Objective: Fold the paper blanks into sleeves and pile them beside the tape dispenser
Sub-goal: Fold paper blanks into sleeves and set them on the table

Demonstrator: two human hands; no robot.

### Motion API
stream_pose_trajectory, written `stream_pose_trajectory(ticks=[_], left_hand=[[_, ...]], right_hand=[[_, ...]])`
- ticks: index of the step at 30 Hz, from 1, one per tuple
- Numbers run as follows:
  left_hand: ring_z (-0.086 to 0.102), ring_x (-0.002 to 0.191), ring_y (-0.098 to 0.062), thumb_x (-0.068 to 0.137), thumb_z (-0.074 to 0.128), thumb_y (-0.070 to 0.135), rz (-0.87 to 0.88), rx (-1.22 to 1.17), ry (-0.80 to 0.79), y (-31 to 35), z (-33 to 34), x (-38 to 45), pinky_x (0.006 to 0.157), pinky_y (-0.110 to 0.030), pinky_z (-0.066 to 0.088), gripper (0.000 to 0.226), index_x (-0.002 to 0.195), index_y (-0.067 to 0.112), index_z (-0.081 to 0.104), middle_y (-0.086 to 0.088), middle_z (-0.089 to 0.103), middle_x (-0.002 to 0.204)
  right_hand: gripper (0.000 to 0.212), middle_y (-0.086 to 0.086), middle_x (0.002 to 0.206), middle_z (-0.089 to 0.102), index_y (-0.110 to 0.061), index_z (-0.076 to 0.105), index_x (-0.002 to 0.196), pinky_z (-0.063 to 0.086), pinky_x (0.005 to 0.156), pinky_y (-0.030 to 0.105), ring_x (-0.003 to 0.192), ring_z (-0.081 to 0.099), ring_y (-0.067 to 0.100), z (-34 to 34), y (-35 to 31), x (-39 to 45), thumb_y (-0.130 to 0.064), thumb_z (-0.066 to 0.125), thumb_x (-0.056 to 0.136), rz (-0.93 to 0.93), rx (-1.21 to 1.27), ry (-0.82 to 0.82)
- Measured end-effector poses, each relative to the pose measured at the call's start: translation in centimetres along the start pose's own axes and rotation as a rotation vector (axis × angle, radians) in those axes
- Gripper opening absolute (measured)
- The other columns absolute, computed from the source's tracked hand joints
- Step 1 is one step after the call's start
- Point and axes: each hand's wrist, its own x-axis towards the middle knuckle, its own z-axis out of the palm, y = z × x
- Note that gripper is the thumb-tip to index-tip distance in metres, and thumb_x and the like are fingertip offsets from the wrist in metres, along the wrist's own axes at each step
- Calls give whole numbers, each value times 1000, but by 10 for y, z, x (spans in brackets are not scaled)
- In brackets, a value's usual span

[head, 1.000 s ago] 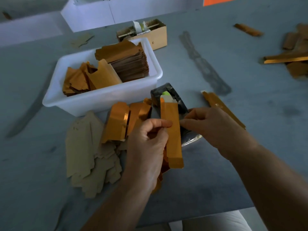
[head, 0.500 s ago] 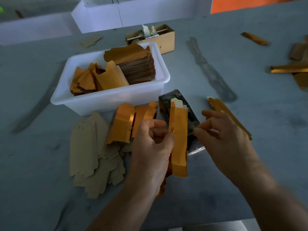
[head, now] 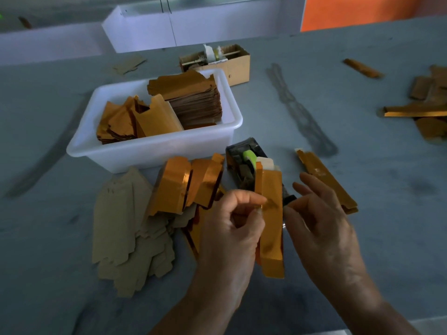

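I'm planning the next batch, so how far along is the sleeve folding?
Done: a few folded sleeves lie right of the tape dispenser. In hand: the left hand pinches one folded gold sleeve, the open right hand beside it. Left: flat blanks on the table and stacks in the white tub. Most remains.

A single head-worn camera looked forward and steeply down from close above the grey table (head: 362, 238). It faced the far white wall (head: 205, 22), and no second view overlapped it.
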Motion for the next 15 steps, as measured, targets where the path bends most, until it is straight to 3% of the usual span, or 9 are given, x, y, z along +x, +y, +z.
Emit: stream_pose_trajectory(ticks=[2, 5, 7, 10, 12, 15], left_hand=[[52, 57, -25, 91, 59, 11, 12, 64, -49, 0, 1, -2, 54, -33, 45, 25, 87, 33, 72, 1, 65, 72], [59, 69, -10, 94, 56, 13, 101, 212, -83, -1, 1, -3, 64, -28, 52, 26, 99, 33, 73, 4, 63, 89], [58, 82, -4, 96, 54, 14, 133, 311, -97, -1, 1, -3, 69, -19, 51, 28, 104, 35, 71, 8, 57, 96], [52, 77, -1, 97, 52, 15, 154, 406, -108, 0, 3, -2, 60, -10, 42, 32, 111, 38, 69, 14, 47, 90], [51, 80, -1, 96, 52, 13, 162, 440, -104, 0, 4, -2, 62, -9, 43, 33, 111, 38, 68, 15, 45, 87], [51, 81, 1, 96, 53, 11, 161, 432, -97, -1, 4, 1, 65, -8, 42, 34, 107, 39, 69, 15, 46, 84]], right_hand=[[14, -12, 136, 43, -17, 63, 71, 33, 80, -4, 111, 41, -22, 2, 2, -3, -11, 63, 84, -2, 23, 21], [14, -13, 132, 46, -19, 65, 73, 29, 78, -9, 104, 36, -33, 6, 6, -7, -10, 64, 84, 18, 64, 45], [13, -14, 129, 49, -19, 64, 73, 35, 78, -4, 106, 44, -23, 7, 8, -8, -11, 65, 83, 18, 72, 46], [12, -13, 122, 54, -17, 64, 71, 39, 76, 7, 102, 55, -3, 3, 8, -5, -14, 65, 83, -4, 8, 13], [13, -8, 114, 58, -12, 65, 69, 43, 76, 12, 97, 58, 5, 0, 5, 2, -12, 67, 82, -54, -71, 0], [16, -5, 99, 59, -6, 63, 66, 39, 69, 1, 82, 55, 4, -1, -3, 7, -6, 68, 81, -120, -191, 0]])
